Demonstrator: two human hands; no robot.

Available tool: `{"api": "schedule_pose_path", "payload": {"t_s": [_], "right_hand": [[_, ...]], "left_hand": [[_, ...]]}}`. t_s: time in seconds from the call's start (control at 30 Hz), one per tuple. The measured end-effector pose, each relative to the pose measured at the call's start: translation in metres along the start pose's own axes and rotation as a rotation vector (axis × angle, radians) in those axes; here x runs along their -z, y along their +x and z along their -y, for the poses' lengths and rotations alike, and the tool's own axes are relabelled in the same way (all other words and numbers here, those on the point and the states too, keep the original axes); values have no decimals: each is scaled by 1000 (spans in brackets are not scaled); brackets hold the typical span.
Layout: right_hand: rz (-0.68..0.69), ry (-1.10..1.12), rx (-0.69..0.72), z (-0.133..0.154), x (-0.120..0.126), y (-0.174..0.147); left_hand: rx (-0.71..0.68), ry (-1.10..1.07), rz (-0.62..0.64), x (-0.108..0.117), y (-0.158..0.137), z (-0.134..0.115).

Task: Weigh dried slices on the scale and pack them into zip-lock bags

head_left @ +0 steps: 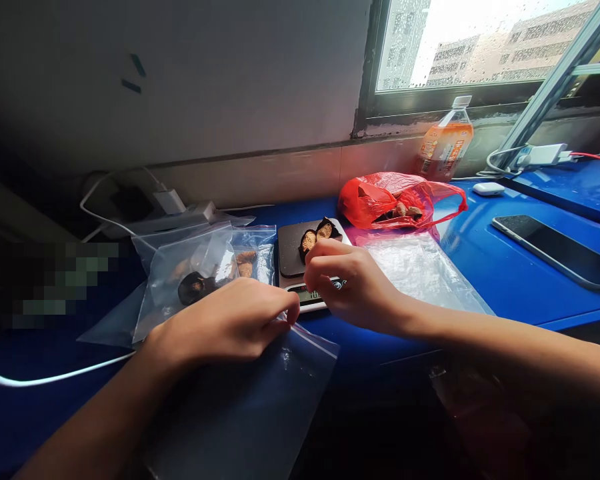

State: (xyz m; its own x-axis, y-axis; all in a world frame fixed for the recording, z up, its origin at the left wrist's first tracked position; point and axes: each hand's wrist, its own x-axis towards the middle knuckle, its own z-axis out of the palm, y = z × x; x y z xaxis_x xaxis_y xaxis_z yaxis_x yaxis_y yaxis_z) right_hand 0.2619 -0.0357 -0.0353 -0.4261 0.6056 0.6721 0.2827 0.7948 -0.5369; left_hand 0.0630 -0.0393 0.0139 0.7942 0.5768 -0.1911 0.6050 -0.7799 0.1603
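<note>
My left hand [240, 317] pinches the top edge of a clear zip-lock bag [260, 407], which hangs down in front of the desk. My right hand [347, 283], its fingers curled together, is over the front of a small digital scale [291, 257] and partly covers its display. Whatever its fingertips hold, if anything, is hidden. Two dark-skinned pieces with rough tan insides [325, 231] rest on the scale's dark plate, just beyond the right fingers. Left of the scale lie filled zip-lock bags [157, 293], with a dark round piece and tan pieces showing through.
Behind the scale sits a red plastic bag [365, 200] holding brown pieces. Flat clear bags [410, 267] lie right of the scale. An orange drink bottle [447, 143], a white earbud case [489, 189] and a phone [560, 250] stand or lie farther right. White cables [55, 380] run along the left.
</note>
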Motion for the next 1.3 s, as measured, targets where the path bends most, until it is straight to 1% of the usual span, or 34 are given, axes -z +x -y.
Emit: {"api": "schedule_pose_path", "payload": {"t_s": [0.17, 0.33, 0.4, 0.53, 0.6, 0.77, 0.97, 1.13, 1.23, 1.3], "right_hand": [[-9, -7, -7, 2, 0, -1], [-60, -63, -11, 1, 3, 3], [-118, -103, -14, -2, 10, 8], [-301, -199, -32, -7, 26, 18], [-329, -227, -42, -8, 29, 20], [-225, -205, -43, -9, 18, 16], [-183, -178, 23, -8, 9, 11], [-129, -167, 42, -6, 5, 8], [-96, -148, 56, -2, 3, 6], [-63, -133, 35, 2, 2, 6]], "left_hand": [[33, -11, 3, 2, -1, -2], [33, 2, -2, 1, -1, -2], [37, 3, 0, 1, -1, -2], [43, 0, 9, 1, -1, -2], [31, 1, 2, 0, -1, -1], [26, 13, -17, -1, -2, 1], [35, 19, -46, 0, -4, 0], [74, 36, -110, 0, -3, 3], [65, 41, -143, -2, -2, 6], [43, 47, -168, -3, -2, 7]]}}
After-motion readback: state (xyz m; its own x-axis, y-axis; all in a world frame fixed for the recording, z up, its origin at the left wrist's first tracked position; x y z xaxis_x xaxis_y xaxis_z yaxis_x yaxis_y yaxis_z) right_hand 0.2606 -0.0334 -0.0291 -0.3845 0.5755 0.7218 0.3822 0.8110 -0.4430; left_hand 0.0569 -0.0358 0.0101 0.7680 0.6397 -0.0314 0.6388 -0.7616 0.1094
